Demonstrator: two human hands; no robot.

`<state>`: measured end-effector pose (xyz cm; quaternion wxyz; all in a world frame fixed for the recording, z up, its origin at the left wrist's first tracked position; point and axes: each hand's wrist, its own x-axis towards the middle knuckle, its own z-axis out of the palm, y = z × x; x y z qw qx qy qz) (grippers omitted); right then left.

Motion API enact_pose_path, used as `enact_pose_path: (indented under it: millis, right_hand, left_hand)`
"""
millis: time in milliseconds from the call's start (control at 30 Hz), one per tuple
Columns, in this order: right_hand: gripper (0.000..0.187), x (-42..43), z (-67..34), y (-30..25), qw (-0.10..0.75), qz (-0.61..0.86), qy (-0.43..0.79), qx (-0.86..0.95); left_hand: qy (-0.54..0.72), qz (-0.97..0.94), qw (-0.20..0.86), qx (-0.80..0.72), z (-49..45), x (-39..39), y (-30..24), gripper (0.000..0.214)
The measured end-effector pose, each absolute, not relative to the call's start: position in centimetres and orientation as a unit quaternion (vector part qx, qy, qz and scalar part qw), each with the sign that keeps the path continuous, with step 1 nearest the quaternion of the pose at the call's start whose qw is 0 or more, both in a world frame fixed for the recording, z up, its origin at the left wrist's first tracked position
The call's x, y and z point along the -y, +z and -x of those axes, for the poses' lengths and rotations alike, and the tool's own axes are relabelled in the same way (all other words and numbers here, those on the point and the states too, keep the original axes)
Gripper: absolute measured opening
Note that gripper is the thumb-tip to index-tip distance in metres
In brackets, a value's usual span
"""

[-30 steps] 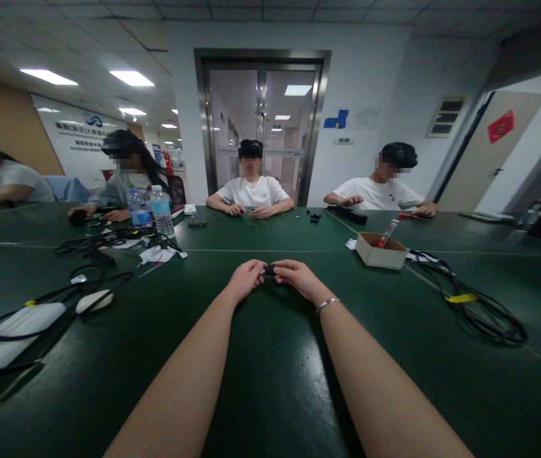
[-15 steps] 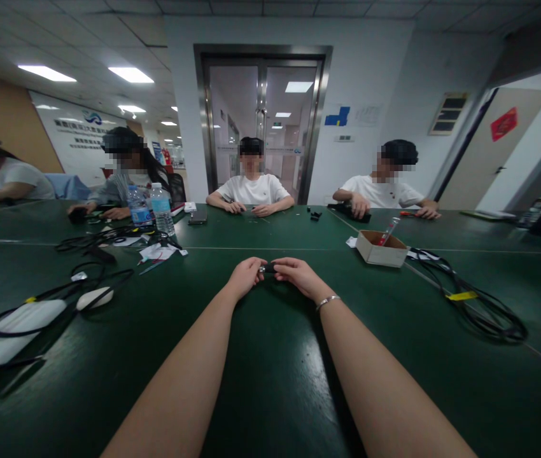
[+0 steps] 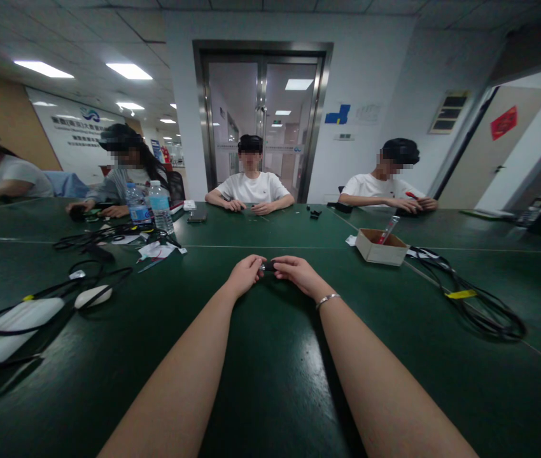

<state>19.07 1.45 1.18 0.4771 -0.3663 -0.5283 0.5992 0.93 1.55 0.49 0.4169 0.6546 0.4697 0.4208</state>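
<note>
Both my hands meet over the middle of the green table, pinching a small black piece with a silver end. My left hand has its fingertips closed at the silver end. From the other side, my right hand grips the black end between thumb and fingers. Much of the piece is hidden by fingertips, and its exact kind is too small to tell. A silver bracelet circles my right wrist.
A cardboard box holding a tube and a coiled black cable lie to the right. On the left are a white power strip, a white mouse, cables and water bottles. Several people sit across the table.
My hands keep the same hold on the small piece. Across the table at right, the co-worker's hands have come together, now around a red item.
</note>
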Motion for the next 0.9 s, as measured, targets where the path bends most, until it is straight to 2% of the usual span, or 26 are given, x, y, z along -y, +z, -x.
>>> enact_pose_path:
  millis: [900]
  right_hand:
    - [0.017, -1.45, -19.11, 1.19, 0.480, 0.361, 0.607, 0.521]
  left_hand:
    - [0.417, -0.648, 0.445, -0.456, -0.94, -1.56, 0.70, 0.032]
